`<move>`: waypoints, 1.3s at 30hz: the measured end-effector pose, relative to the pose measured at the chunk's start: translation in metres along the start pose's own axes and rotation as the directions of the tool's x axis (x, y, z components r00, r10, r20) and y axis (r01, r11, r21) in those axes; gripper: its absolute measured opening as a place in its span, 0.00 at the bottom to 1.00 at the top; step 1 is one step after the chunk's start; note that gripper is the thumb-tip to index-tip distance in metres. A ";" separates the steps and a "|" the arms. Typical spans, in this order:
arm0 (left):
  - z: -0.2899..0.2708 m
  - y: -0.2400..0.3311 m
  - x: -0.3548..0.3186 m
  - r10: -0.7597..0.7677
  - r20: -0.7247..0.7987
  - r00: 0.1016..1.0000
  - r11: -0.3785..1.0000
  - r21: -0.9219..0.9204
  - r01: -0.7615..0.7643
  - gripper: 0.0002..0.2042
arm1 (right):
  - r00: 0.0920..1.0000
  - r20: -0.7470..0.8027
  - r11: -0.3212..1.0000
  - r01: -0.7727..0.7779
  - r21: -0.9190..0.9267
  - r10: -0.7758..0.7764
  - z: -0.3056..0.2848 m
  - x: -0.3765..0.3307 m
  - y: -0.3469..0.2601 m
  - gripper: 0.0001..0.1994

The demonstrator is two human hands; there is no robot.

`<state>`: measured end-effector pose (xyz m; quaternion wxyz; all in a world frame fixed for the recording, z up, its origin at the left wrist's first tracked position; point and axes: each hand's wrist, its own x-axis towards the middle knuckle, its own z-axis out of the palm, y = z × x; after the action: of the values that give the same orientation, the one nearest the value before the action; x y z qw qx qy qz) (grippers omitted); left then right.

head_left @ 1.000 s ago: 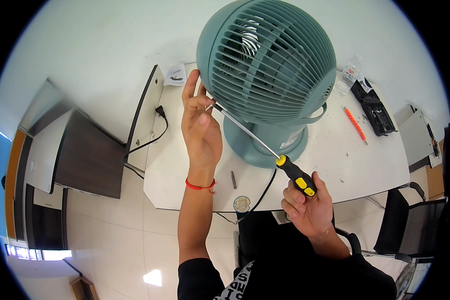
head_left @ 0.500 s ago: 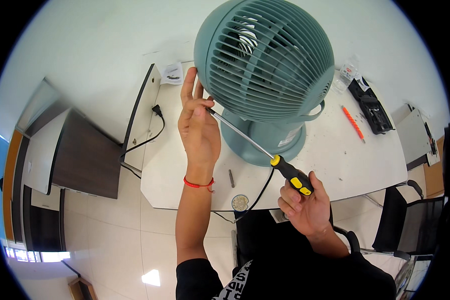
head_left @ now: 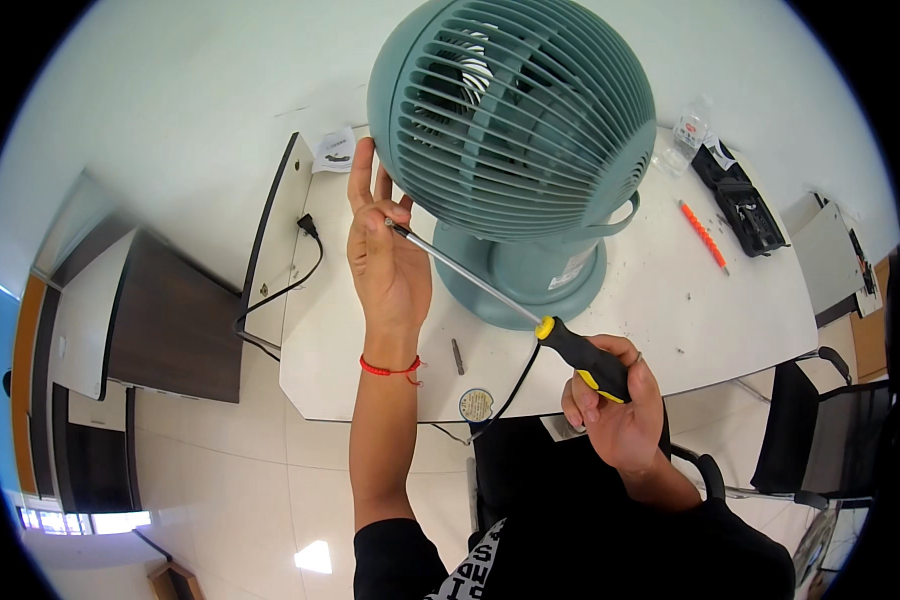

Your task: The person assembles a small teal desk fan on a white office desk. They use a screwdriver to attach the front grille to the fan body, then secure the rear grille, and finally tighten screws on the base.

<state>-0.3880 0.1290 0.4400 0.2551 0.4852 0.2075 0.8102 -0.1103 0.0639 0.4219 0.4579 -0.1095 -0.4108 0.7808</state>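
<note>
A teal fan (head_left: pixel 530 130) with a round slatted grille stands on the white table, its head tilted toward me. My right hand (head_left: pixel 625 415) is wrapped around the black and yellow handle of a screwdriver (head_left: pixel 470 277), whose metal shaft slants up to the left. At the shaft's tip, the thumb and forefinger of my left hand (head_left: pixel 388 255) are pinched together. Whether a small screw sits there too is hard to make out. The other left fingers stretch up beside the fan's lower left rim, partly behind it.
On the table lie an orange spiral-patterned stick (head_left: pixel 703 237), an open black tool case (head_left: pixel 748 215), a clear plastic bottle (head_left: pixel 688 135), a small dark bit (head_left: pixel 457 356) and a round tin (head_left: pixel 476 404). A plugged black cord (head_left: pixel 310 228) hangs at left. Office chairs (head_left: pixel 810 430) stand at right.
The screwdriver's handle has turned in my right hand, its yellow pads now facing lower. Both hands and the fan appear slightly further left, with the view shifting a little too.
</note>
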 end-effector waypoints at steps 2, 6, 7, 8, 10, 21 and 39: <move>0.000 0.000 0.001 0.000 -0.002 1.000 1.000 0.012 0.000 0.17 | 1.000 -0.008 0.998 0.026 -0.061 -0.027 0.000 -0.002 -0.001 0.29; 0.001 0.000 0.002 0.001 0.000 1.000 1.000 0.020 -0.001 0.17 | 0.997 -0.011 0.978 0.079 -0.195 -0.083 0.001 -0.004 -0.002 0.31; 0.001 0.000 0.002 0.002 -0.001 1.000 1.000 0.022 -0.002 0.17 | 0.994 0.002 0.971 0.105 -0.213 -0.107 0.001 -0.005 -0.003 0.31; 0.002 0.000 0.002 0.002 -0.003 1.000 1.000 0.023 -0.002 0.17 | 0.994 0.006 0.965 0.106 -0.240 -0.108 0.001 -0.005 -0.003 0.31; 0.002 -0.001 0.002 0.004 -0.003 1.000 0.999 0.041 -0.004 0.17 | 0.991 0.013 0.951 0.129 -0.280 -0.130 0.001 -0.005 -0.004 0.32; -0.002 -0.005 0.002 0.044 0.020 0.999 0.997 0.060 -0.045 0.14 | 0.975 -0.052 0.854 0.163 -0.494 -0.217 0.004 -0.014 -0.011 0.28; -0.017 -0.007 0.004 0.097 0.155 0.983 0.926 0.349 -0.146 0.18 | 0.943 0.232 0.507 0.325 -0.798 -0.239 0.010 -0.013 -0.071 0.21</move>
<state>-0.4032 0.1354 0.4312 0.1250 0.5890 0.3037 0.7383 -0.0638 0.0654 0.4786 0.4537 -0.2074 -0.7610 0.4148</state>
